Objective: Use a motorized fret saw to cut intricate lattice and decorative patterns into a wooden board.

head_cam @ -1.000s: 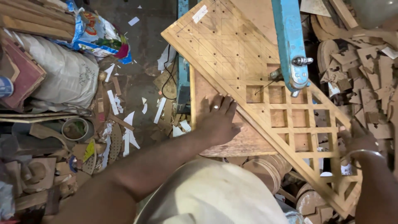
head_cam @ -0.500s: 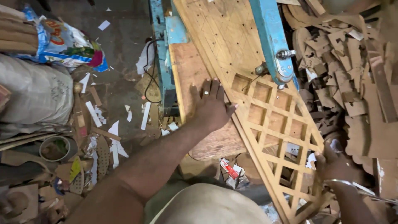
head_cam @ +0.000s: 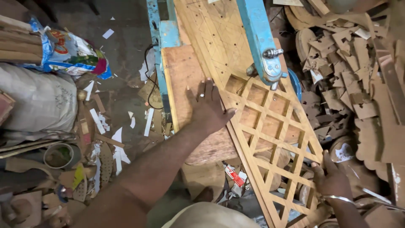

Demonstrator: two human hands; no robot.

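- The left hand lies flat with its fingers spread, pressing on the near edge of the wooden panel where it meets the saw table; it grips nothing.
- The right hand curls round the panel's lower right edge, thumb on top, a bangle at the wrist; its fingers are hidden under the wood.
- The panel lies slanted across the table, half cut into a diamond lattice, the upper part only marked with lines and small holes. Its far end is cut off by the frame.
- The blue saw arm reaches over the panel; the blade seems to sit at the edge of the cut-out section, though I can't quite make it out.
- Wood offcuts pile up to the right, paper scraps and a printed sack to the left.
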